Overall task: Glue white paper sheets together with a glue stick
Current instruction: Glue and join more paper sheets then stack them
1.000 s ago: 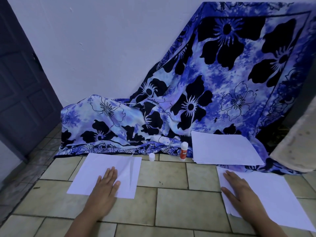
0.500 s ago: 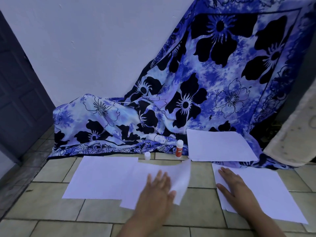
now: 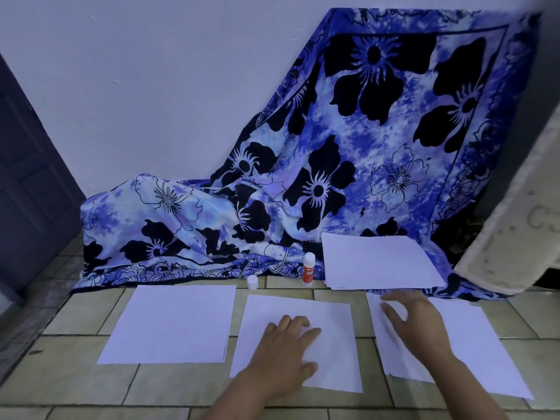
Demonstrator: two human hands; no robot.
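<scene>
Middle white sheet (image 3: 330,328) is lying on the tiled floor (image 3: 181,386), the left hand (image 3: 285,356) pressing flat on it, fingers straight. Right hand (image 3: 415,322) is reaching, fingers spread and released, over the right sheet (image 3: 485,353).

Left sheet (image 3: 169,324), middle sheet (image 3: 328,334) and right sheet (image 3: 485,353) all flat in a row, glue stick (image 3: 308,269) upright behind, white cap (image 3: 252,282) nearby, paper stack (image 3: 378,262) beside.

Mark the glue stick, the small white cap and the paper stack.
glue stick (image 3: 308,271), head view, red label on its body.
cap (image 3: 252,282), head view, its white side.
paper stack (image 3: 375,259), head view, middle of top sheet.
</scene>
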